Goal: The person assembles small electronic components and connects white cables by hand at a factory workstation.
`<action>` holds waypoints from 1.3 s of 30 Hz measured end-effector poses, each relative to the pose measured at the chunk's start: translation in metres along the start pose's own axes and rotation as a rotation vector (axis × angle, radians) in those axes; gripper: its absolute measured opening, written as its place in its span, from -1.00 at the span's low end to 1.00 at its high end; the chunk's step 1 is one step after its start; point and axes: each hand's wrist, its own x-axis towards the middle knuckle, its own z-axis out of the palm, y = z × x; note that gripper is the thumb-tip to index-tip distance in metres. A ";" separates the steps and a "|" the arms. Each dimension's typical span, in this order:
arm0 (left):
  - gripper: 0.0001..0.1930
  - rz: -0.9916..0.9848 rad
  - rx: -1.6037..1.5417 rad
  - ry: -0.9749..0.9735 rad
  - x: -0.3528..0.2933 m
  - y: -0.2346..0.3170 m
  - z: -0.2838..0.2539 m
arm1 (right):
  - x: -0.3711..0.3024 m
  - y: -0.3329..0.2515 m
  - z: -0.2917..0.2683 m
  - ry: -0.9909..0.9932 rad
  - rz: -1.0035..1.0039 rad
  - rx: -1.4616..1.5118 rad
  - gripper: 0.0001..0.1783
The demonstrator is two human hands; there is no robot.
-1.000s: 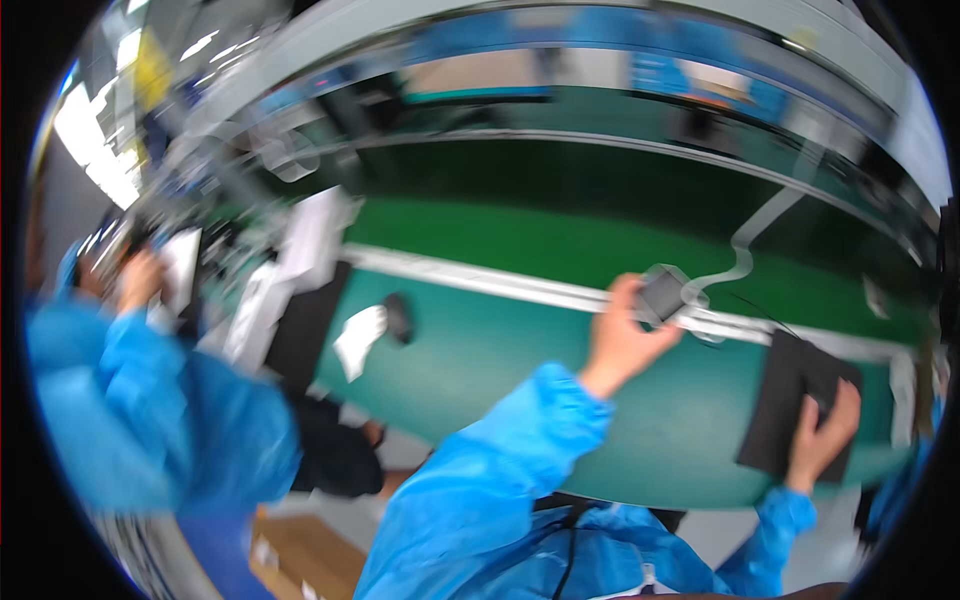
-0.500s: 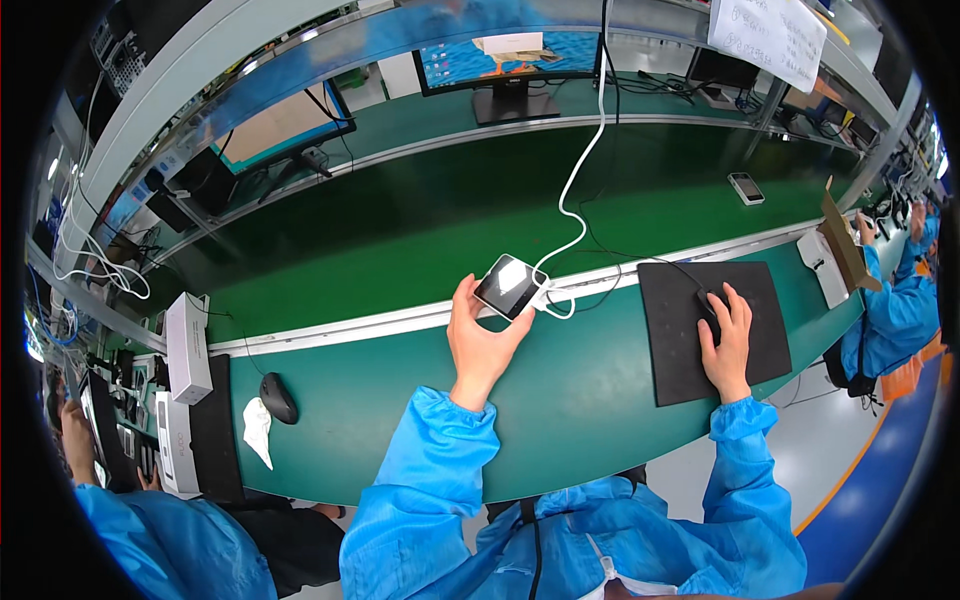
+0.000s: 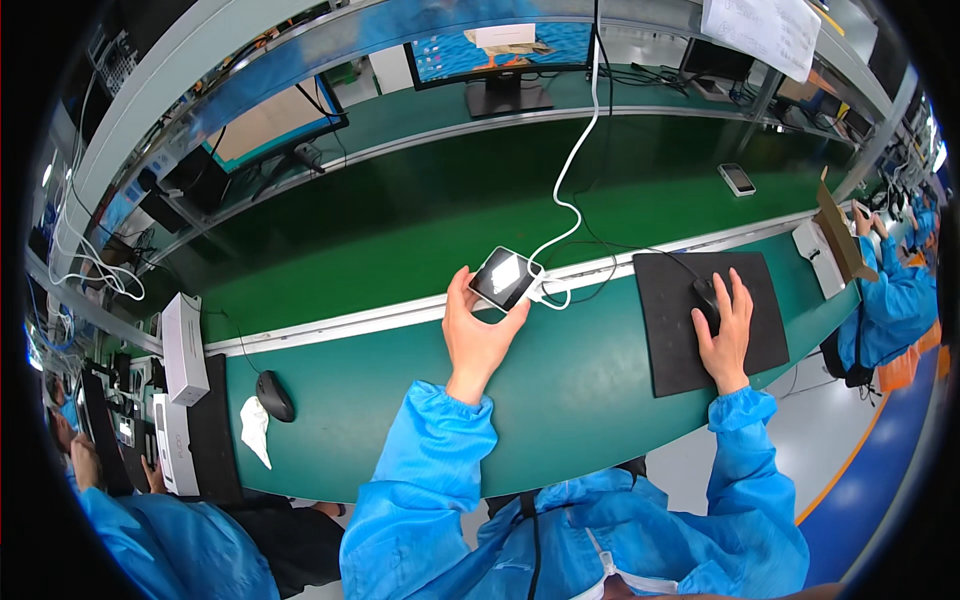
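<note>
My left hand point(image 3: 480, 335) grips a small, squarish white handheld device point(image 3: 503, 278) by its edges, thumb on one side and fingers on the other. Its dark screen faces up and shows a bright white patch, perhaps a reflection. A white cable point(image 3: 568, 205) comes down from above to the device's right side, where a white plug and a loop of cable hang. On the right, my right hand point(image 3: 727, 335) lies over a black computer mouse point(image 3: 706, 303), thumb along its left side and fingers stretched forward. The mouse sits on a black mouse pad point(image 3: 665, 340).
A second black mouse point(image 3: 273, 396) and a crumpled white cloth point(image 3: 256, 432) lie at left, beside white boxes point(image 3: 184, 350). A monitor point(image 3: 500, 60) stands at the back. Another small device point(image 3: 737, 180) lies far right, near an open carton point(image 3: 838, 240). Co-workers sit on both sides.
The whole view has shifted slightly. My right hand's fingers have straightened a little, and more of the mouse shows. The left hand still holds the device in nearly the same place.
</note>
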 end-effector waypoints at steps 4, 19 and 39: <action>0.01 0.010 0.009 -0.007 0.001 -0.002 -0.001 | 0.002 -0.053 -0.002 0.107 -0.115 0.198 -0.44; -0.01 0.014 0.012 -0.007 0.001 -0.005 0.001 | -0.014 0.000 0.012 0.043 0.090 -0.085 -0.47; 0.04 0.027 0.029 -0.020 -0.001 -0.007 0.000 | -0.014 0.000 0.016 -0.060 0.093 -0.001 -0.43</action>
